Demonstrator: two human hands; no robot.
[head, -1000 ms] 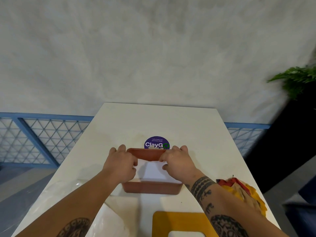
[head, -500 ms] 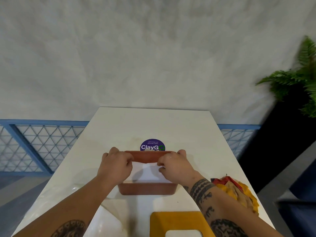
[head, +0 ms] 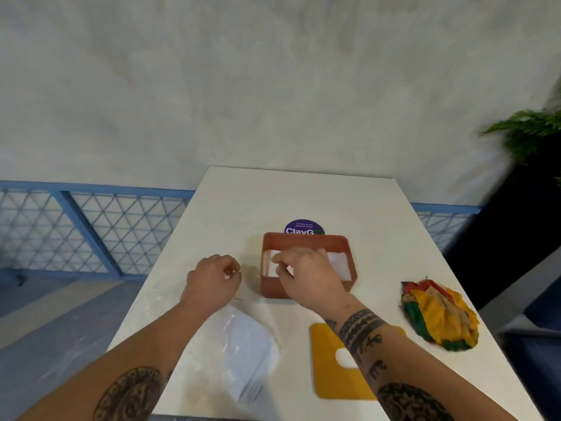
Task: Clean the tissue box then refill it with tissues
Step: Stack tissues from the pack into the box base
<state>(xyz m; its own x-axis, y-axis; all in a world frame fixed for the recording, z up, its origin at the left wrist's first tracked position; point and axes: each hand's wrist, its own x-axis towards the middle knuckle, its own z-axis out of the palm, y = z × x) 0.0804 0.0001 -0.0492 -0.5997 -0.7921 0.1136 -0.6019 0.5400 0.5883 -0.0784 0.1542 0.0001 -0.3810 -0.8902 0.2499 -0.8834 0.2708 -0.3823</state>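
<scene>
My left hand hovers loosely curled, empty, just left of the red tissue box standing mid-tabletop with white tissues inside. My right hand reaches into it, fingers bent; whether it pinches them I cannot tell. The yellow lid lies nearer me, with a colourful cloth rightmost.
</scene>
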